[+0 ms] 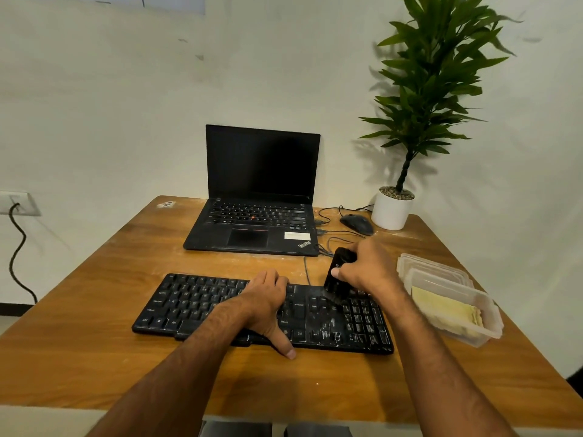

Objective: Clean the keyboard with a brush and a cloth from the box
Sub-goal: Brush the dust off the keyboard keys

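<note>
A black keyboard (189,307) lies across the wooden table (94,357), its right half dusted with white specks. My left hand (268,302) rests flat on the keyboard's middle, thumb reaching over the front edge. My right hand (367,266) grips a black brush (337,272) whose bristles touch the keys at the keyboard's upper right. To the right stands a clear plastic box (485,313) with a folded yellow cloth (444,305) inside.
An open black laptop (258,197) stands behind the keyboard. A black mouse (358,223) with cables and a white potted plant (392,209) sit at the back right. A loose clear lid (419,263) leans at the box's far side.
</note>
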Motion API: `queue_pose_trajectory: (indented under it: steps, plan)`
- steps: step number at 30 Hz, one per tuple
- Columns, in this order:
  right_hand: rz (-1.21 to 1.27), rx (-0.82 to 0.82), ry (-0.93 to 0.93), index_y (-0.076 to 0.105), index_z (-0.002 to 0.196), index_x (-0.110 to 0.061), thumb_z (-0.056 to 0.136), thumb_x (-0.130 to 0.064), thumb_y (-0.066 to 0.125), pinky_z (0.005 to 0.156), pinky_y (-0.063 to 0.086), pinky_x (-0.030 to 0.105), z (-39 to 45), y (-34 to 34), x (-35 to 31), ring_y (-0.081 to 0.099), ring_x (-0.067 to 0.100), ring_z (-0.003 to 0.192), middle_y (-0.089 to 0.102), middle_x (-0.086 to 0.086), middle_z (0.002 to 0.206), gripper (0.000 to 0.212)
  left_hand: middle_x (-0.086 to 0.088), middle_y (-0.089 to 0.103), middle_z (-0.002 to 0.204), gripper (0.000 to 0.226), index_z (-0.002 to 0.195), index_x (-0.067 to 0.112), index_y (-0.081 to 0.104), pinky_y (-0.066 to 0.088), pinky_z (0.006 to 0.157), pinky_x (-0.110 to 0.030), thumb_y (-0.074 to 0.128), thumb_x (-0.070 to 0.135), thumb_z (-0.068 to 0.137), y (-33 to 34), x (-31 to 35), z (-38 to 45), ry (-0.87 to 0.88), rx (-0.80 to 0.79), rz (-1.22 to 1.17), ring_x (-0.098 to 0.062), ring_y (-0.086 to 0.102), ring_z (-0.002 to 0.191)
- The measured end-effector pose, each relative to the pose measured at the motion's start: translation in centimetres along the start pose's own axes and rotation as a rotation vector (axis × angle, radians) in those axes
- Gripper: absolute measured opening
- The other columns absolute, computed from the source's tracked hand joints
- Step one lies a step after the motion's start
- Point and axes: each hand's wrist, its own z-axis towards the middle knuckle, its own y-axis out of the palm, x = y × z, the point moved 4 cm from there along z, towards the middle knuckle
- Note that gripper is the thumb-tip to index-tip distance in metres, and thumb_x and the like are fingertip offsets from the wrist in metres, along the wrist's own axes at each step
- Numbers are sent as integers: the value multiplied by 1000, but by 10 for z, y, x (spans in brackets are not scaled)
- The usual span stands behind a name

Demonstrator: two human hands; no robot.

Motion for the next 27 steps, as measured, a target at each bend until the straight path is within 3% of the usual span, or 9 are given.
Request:
queue_pose_trajectory:
  steps: [6,9,15,18,22,27]
  plan:
    - [-113,-92,-43,66,114,-15,76,-28,85,66,44,25,-13,9,1,61,17,92,65,0,98,44,-4,31,137,134,153,10,27,35,118,-39,89,72,53,-1,2,-1,2,-1,4,-19,32,125]
    - [-136,-190,-24,66,119,-16,75,-28,86,79,51,30,-13,0,-1,62,18,98,67,0,102,49,-4,32,137,134,153,10,27,35,118,-40,89,73,53,-1,2,-1,2,3,7,-19,32,125]
    - [-45,-145,-97,64,124,-17,79,-25,83,79,44,27,-24,9,-13,61,16,102,68,2,113,50,-3,32,135,134,151,10,29,37,117,-40,89,75,50,0,0,0,7,7,5,-19,33,123]
    - [-165,-196,-110,66,121,-17,80,-25,82,74,44,25,-29,7,-11,58,14,94,67,0,105,45,-3,32,136,136,152,10,28,37,117,-41,89,74,49,1,-2,0,7,9,1,-19,33,124]
    - [-245,-206,-74,66,121,-17,76,-25,85,82,51,30,-27,-8,-7,58,15,94,61,-4,95,49,-4,32,137,135,153,9,28,36,118,-40,88,75,51,0,1,2,9,8,14,-19,33,125]
    - [-29,-180,-79,63,126,-18,80,-24,82,78,42,26,-33,2,-8,56,12,95,66,-1,106,50,-3,33,134,133,150,10,30,38,116,-39,88,76,50,0,0,1,13,12,25,-18,33,122]
